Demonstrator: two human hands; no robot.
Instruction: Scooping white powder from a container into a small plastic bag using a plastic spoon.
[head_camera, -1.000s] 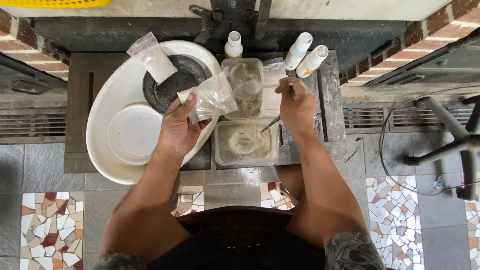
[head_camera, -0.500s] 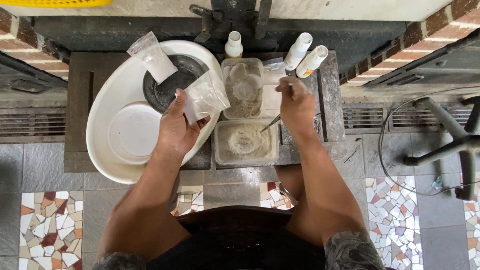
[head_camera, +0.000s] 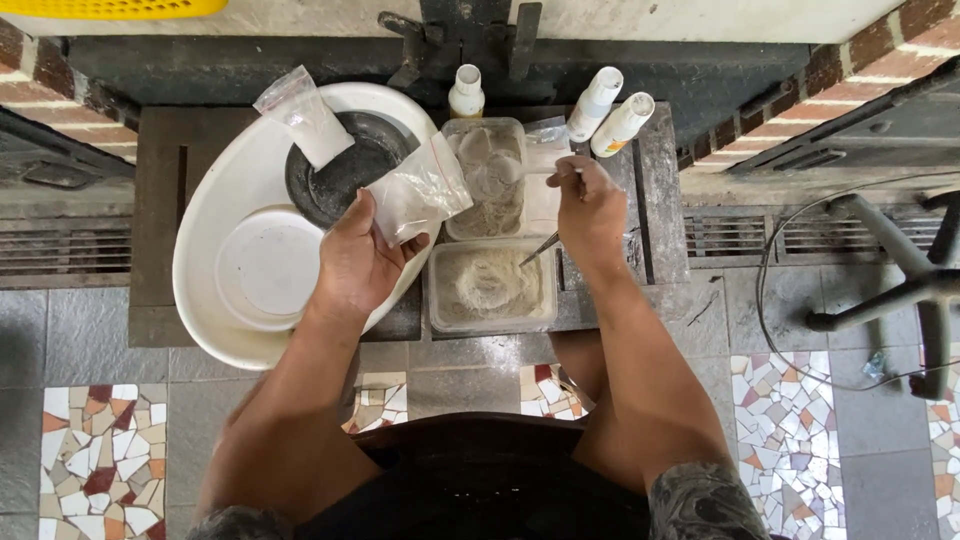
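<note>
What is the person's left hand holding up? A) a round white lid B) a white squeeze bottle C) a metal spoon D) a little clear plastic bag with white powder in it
D: the left hand pinches a small clear plastic bag of white powder over the edge of the white basin, while the bottles stand untouched at the back.

A low dark desk (head_camera: 165, 210) stands on a grey tiled floor (head_camera: 90, 340). On it lie a white oval basin (head_camera: 215, 190), two clear powder tubs (head_camera: 490, 285) side by side, and three white bottles (head_camera: 466, 92) along the back edge.
</note>
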